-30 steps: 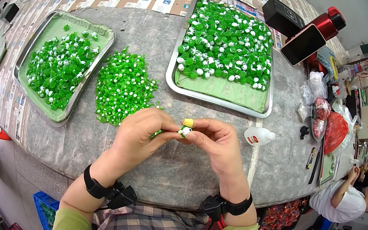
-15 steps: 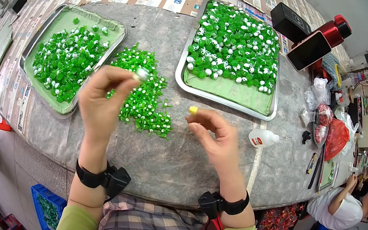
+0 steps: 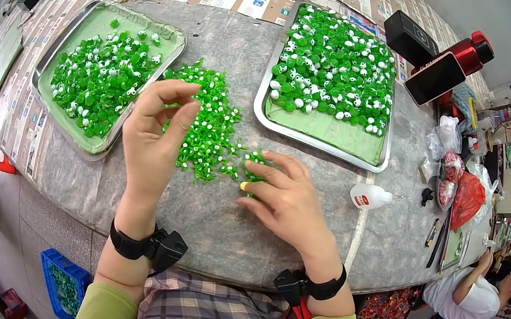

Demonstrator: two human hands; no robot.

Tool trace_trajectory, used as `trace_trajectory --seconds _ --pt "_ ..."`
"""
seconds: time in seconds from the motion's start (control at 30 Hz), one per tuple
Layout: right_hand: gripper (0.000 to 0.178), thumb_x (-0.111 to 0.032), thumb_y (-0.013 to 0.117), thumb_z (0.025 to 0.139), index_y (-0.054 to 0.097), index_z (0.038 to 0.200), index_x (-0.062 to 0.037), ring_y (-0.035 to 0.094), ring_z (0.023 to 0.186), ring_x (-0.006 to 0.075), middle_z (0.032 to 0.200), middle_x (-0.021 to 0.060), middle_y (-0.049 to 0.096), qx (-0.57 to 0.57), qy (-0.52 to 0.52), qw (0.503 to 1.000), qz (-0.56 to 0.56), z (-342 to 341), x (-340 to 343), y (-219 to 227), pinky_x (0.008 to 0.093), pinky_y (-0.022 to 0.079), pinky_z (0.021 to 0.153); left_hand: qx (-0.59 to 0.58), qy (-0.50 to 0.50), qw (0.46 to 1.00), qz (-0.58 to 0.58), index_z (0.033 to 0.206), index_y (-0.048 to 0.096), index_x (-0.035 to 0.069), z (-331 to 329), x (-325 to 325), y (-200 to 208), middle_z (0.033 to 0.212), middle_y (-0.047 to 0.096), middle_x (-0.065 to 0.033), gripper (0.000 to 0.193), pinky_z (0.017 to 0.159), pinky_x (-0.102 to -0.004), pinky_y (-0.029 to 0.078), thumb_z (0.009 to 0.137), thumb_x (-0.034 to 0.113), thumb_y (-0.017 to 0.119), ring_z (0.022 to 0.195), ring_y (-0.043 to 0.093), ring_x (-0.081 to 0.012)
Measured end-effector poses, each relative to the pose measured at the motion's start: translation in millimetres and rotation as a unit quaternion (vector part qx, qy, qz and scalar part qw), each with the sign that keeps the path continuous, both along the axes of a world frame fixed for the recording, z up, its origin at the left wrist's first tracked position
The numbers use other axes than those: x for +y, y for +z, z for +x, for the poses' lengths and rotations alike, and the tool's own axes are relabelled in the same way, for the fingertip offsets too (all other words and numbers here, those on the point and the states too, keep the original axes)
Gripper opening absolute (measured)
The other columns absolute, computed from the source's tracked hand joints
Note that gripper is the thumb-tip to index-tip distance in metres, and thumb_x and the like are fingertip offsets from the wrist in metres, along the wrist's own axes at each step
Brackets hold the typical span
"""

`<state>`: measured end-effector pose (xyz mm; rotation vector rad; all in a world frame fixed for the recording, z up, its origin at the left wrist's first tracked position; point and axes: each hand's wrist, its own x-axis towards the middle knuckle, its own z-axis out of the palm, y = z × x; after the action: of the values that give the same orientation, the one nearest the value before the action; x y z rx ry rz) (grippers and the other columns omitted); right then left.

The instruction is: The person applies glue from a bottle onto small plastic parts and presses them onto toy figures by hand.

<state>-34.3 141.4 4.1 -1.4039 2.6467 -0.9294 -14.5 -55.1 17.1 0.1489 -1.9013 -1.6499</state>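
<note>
My left hand (image 3: 157, 127) is raised over the near-left side of a loose pile of small bright green plastic pieces with white dots (image 3: 209, 132). Its thumb and forefinger are curved with a gap between their tips, and nothing shows in it. To the right of the pile, my right hand (image 3: 289, 201) rests low over the table with fingers spread. Its fingertips touch a small cluster of the green pieces (image 3: 253, 167), partly covered by the hand. A yellow band (image 3: 243, 186) wraps one of its fingertips.
A green-lined metal tray (image 3: 176, 47) of green-and-white pieces stands left; a fuller tray (image 3: 317, 149) stands at back right. A white squeeze bottle (image 3: 370, 196) lies right of my right hand. Beyond are a phone (image 3: 435, 79), a red bottle (image 3: 471, 52) and a red bag (image 3: 468, 201). A person (image 3: 464, 296) sits far right.
The small whitish piece at my left fingertips is out of sight, and those fingertips have parted. My right hand has moved left onto green pieces, its fingers spreading. The view has shifted slightly.
</note>
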Motion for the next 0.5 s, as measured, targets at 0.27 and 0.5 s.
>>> trace_trajectory --seconds 0.27,0.5 --pt "0.011 -0.016 0.062 0.067 0.059 0.071 -0.0058 0.052 0.073 0.0199 0.073 0.0041 0.057 -0.017 -0.131 0.989 -0.063 -18 31 6 0.0312 0.040 0.066 -0.126 -0.064 0.948 -0.285 0.074 0.058 0.006 -3 22 -6 0.072 0.051 -0.0053 0.008 0.058 -0.0264 0.039 0.066 0.004 0.060 0.067 0.049 -0.0184" --pt "0.008 -0.006 0.063 0.066 0.058 0.072 -0.0029 0.052 0.060 0.0219 0.068 0.0062 0.057 0.009 -0.204 0.969 -0.142 -13 33 22 0.0279 0.041 0.056 -0.136 -0.031 0.886 -0.442 0.068 0.056 0.005 -7 30 -15 0.076 0.047 -0.0059 0.015 0.068 -0.0332 0.034 0.060 0.014 0.066 0.078 0.043 -0.0229"
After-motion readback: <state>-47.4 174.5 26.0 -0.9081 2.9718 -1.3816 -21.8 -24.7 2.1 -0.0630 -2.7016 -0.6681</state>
